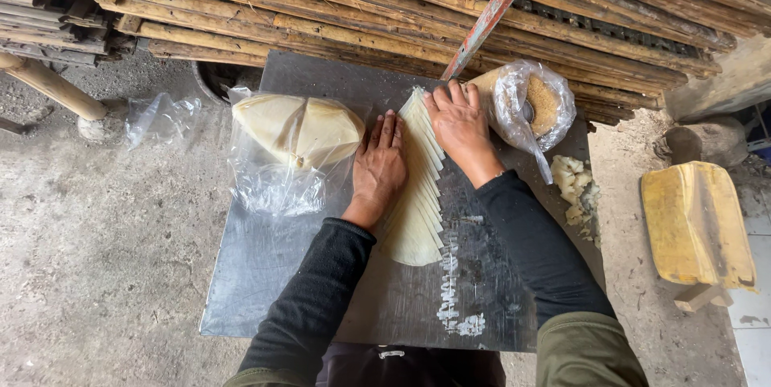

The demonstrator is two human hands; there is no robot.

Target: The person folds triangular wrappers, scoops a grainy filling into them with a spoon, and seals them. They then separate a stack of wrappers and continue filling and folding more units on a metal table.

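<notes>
Both hands are flat on the fanned row of pale wrappers (418, 202) mid-table: left hand (377, 166) fingers together, right hand (459, 126) fingers slightly spread at the far end. Looks like the spreading-out step; next probably needs filling from the bag of crumbs (534, 106) at the table's far right corner.

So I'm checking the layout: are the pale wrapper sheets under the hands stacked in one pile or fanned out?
Fanned out. The pale sheets overlap in a stepped row along the metal board, with the left hand and right hand pressing flat on them.

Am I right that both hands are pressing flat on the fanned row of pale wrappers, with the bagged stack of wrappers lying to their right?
Not quite: the head view shows the bagged stack of wrappers to the left of the hands. Both the left hand and right hand do press flat on the fanned row of pale wrappers.
</notes>
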